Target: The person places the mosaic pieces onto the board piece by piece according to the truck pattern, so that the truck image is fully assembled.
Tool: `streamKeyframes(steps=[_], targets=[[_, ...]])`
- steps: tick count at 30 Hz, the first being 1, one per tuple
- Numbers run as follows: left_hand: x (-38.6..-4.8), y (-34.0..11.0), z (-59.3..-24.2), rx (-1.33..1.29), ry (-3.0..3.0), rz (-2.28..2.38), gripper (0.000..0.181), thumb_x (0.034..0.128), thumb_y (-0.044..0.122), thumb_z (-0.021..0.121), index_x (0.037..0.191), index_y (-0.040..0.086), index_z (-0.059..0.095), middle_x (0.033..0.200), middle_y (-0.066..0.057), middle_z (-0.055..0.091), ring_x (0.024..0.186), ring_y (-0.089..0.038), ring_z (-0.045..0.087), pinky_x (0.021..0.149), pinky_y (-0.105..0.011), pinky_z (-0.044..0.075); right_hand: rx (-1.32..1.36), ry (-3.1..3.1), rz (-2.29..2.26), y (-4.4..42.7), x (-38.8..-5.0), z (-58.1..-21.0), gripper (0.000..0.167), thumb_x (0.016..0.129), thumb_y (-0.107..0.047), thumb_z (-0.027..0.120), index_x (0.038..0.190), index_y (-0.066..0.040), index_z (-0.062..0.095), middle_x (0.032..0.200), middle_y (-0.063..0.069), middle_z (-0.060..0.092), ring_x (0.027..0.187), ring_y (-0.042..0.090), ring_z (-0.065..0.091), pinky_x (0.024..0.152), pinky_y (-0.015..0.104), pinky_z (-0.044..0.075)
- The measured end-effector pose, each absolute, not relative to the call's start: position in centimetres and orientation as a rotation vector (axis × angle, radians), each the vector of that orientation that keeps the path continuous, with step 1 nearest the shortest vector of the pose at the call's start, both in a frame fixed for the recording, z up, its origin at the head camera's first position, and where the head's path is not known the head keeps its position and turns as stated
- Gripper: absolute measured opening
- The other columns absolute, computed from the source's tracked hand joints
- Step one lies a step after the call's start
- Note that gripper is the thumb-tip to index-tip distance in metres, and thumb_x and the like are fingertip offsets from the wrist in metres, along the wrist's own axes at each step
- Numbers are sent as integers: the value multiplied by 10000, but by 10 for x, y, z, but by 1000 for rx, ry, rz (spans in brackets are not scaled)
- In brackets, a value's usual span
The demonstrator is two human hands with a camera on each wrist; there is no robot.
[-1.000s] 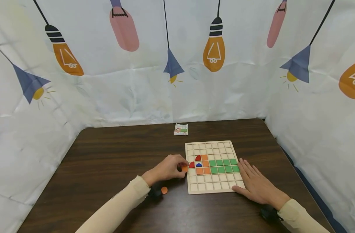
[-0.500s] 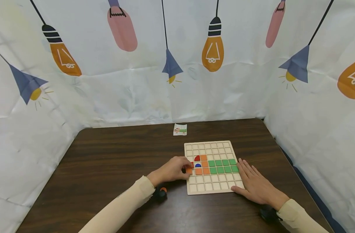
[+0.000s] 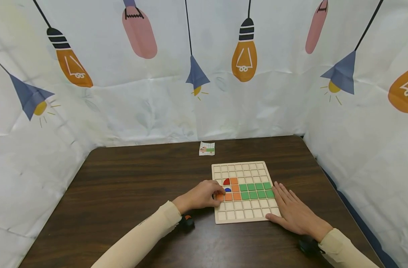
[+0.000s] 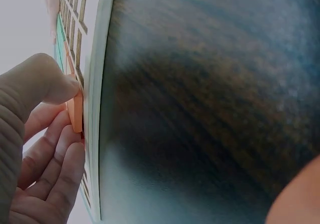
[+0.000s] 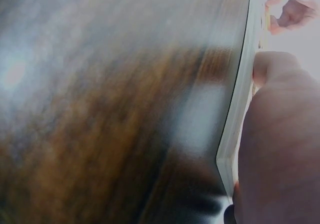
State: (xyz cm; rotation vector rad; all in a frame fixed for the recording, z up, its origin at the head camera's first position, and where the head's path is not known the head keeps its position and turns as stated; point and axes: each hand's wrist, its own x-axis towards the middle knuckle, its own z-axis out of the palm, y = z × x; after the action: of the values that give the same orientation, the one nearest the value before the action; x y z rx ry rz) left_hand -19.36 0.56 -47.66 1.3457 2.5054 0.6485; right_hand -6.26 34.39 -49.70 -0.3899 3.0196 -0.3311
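Note:
At the left edge of the wooden grid board [image 3: 247,215], my left hand [image 3: 204,194] pinches an orange tile [image 4: 76,111] between thumb and fingers. The tile sits at a cell beside the row of orange tiles [image 3: 228,197]; whether it lies fully flat is hard to tell. A red rounded tile [image 3: 226,181] and a blue half-round tile [image 3: 228,190] lie near my fingers; another red tile is hidden behind them. Along the board's right edge, my right hand [image 3: 295,212] rests with fingers straight, its thumb touching the front right corner. Green tiles [image 3: 253,187] fill two rows.
A small card with a coloured grid pattern [image 3: 207,149] lies at the back of the dark wooden table [image 3: 133,175]. Another orange piece [image 3: 188,217] shows partly behind the left wrist's black device [image 3: 187,224]. A patterned white curtain [image 3: 150,108] surrounds the table.
My left hand has carried the orange tile rightward from the board's edge onto a cell left of the other orange tiles. The right hand stays in place.

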Motion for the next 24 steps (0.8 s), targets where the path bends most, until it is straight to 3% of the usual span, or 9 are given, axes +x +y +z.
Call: streamKeyframes(steps=[14,24], targets=[[-192,3,-478,1376,2515,649,291,901,141,716,1187,125,767,1121,-11,725,892,-72,569,815,-201,514,-390,3014,-338,342,-62,-496,995,983,-680,518,1636,9,220,1716,243,199,1579,461,242,1233,648,269],[-192,-6,-471,1372,2551,632,276,917,167,721,1183,121,775,1146,-13,747,971,-127,659,860,-256,558,-387,3001,-355,343,-62,-496,999,982,-676,523,1637,12,211,1718,250,182,1578,470,234,1230,662,256]])
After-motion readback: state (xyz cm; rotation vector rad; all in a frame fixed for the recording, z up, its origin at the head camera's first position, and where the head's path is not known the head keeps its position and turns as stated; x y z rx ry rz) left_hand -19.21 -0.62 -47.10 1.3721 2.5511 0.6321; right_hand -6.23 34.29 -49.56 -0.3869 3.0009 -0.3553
